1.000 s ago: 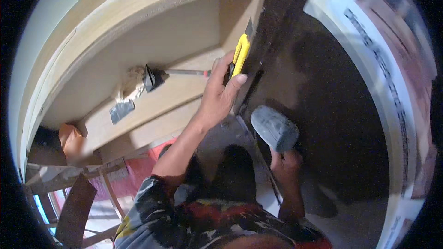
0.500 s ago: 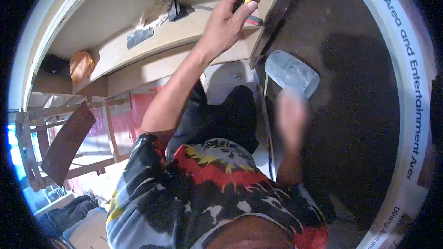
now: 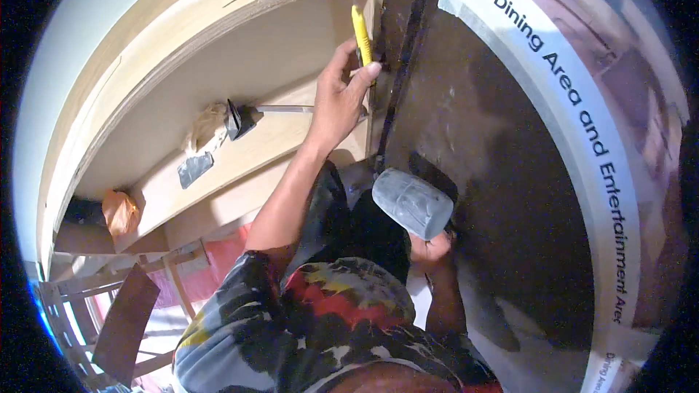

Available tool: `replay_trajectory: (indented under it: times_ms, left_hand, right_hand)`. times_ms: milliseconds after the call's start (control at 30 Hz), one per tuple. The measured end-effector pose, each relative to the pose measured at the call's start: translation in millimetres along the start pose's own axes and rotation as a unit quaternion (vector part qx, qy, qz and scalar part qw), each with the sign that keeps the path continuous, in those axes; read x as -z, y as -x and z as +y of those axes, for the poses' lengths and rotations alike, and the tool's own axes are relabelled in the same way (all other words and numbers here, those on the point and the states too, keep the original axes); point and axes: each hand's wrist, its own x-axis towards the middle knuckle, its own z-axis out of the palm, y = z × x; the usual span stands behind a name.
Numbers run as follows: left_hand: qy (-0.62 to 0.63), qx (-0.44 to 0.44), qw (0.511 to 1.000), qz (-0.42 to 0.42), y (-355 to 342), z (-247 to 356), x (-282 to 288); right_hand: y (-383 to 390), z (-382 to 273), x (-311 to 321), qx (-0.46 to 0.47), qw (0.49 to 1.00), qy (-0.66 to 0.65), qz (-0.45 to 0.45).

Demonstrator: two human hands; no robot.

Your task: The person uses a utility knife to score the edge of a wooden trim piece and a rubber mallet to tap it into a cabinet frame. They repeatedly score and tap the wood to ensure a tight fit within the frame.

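My left hand point(image 3: 340, 98) is raised beside the dark brown panel, near the corner where it meets the pale wooden cabinet. Its fingers and thumb close round a slim yellow tool with a ridged handle point(image 3: 360, 32), pointing upward; I cannot make out its exact kind. Lower down on the right, my right hand point(image 3: 435, 249) grips a rubber mallet point(image 3: 413, 200). The mallet's grey-white, scuffed head lies tilted in front of the dark panel point(image 3: 502, 152); its handle is mostly hidden by the head and hand.
A wooden shelf point(image 3: 287, 127) holds a crumpled pale cloth or bag point(image 3: 207, 127), a black folded piece point(image 3: 237, 120), a grey piece point(image 3: 195, 169) and an orange bag point(image 3: 120, 211). A curved plywood edge point(image 3: 218, 10) runs overhead. A white printed strip point(image 3: 597, 152) borders the panel.
The view has shifted, showing more of the cabinet's top. My left hand still holds the yellow tool, now turned more upright. The mallet has swung down and left, nearer my body.
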Motion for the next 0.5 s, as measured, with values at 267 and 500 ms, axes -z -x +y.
replay_trajectory:
  times_ms: [267, 500]
  left_hand:
    - [-0.058, -0.004, 0.997, 0.043, -6, 1, -1]
    - [-0.117, -0.137, 0.980, 0.084, -13, -17, -3]
  right_hand:
    - [6, -18, -6, -0.197, 0.977, -0.042, 0.069]
    - [11, -6, -6, -0.028, 0.997, 0.065, 0.043]
